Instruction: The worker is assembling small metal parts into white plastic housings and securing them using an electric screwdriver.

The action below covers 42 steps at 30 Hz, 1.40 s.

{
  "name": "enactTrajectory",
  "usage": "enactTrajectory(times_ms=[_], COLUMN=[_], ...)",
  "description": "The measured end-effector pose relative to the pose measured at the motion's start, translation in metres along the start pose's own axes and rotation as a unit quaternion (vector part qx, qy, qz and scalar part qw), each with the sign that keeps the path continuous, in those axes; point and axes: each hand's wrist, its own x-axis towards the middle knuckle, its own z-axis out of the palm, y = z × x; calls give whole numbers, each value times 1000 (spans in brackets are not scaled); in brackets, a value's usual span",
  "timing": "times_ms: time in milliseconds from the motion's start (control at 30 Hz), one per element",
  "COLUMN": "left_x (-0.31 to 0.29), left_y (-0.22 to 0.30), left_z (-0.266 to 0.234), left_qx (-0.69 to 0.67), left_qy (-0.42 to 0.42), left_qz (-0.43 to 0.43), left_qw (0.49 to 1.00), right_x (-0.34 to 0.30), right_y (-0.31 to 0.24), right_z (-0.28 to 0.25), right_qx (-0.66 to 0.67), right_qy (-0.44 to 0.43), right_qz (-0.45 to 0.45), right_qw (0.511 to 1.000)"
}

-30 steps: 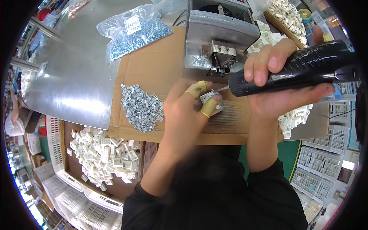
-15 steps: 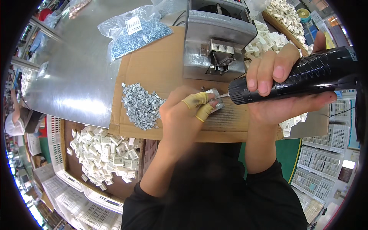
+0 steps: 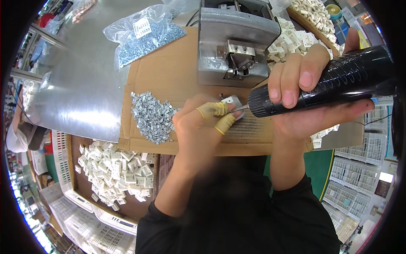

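Note:
My right hand (image 3: 292,80) is wrapped round a black electric screwdriver (image 3: 261,102), held nearly level with its thin bit (image 3: 242,108) pointing left. Yellow finger cots (image 3: 225,123) cover the thumb and a finger of my left hand (image 3: 192,127). Those two fingertips are pinched together at the tip of the bit; whatever small part lies between them is hidden. Just behind the fingertips, a small pale metal block (image 3: 231,100) rests on the cardboard sheet (image 3: 169,55). Left of my left hand is a heap of small grey metal pieces (image 3: 153,117).
A grey metal machine (image 3: 239,27) stands behind my hands. A clear bag of small bluish metal screws (image 3: 152,42) lies far left. White plastic parts (image 3: 120,171) fill a box near left; more white parts (image 3: 292,40) are piled right of the machine. Crates (image 3: 351,173) stand at right.
The view has shifted slightly, so the bench things sit a little further left and up. Both hands keep their hold, with the bit still at the left fingertips.

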Motion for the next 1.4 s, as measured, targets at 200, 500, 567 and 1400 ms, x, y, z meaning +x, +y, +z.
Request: enactTrajectory(times_ms=[200, 500, 567, 1400], left_x=[6, 4, 4, 20], left_y=[0, -20, -21, -23], left_z=[-3, -10, -7, -7], left_qx=[57, 220, 223, 389], left_qy=[-41, -123, -126, -184], left_qz=[36, 64, 55, 170], left_qw=[997, 966, 965, 887], right_x=[-1, -7, -8, -17], right_y=[0, -1, 0, 28], right_z=[-3, -10, -12, 3], right_qx=[-26, -59, -73, -253], right_qy=[-7, 27, 38, 95], right_qz=[-1, 8, 12, 186], right_qw=[1000, 998, 997, 945])
